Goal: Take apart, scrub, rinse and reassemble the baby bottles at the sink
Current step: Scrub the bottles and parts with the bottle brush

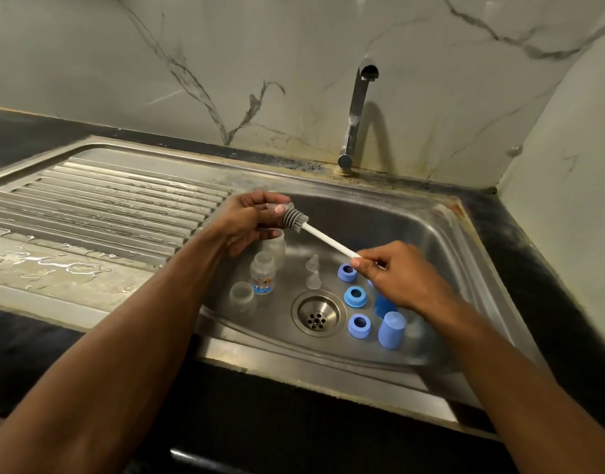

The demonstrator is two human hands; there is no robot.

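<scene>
My left hand (248,218) holds a small clear part (283,204) above the sink basin (413,234), mostly hidden by its fingers. The grey bristle head of a bottle brush (295,221) is pushed against that part. My right hand (393,277) pinches the far end of the brush's white handle. On the basin floor stand three clear bottles (262,277), two clear teats (313,280), three blue screw rings (355,296) and two blue caps (392,330).
The drain (316,313) lies in the middle of the basin between the bottles and the rings. A chrome tap (354,111) rises behind the basin with no water running. A wet ribbed draining board (99,206) stretches to the left.
</scene>
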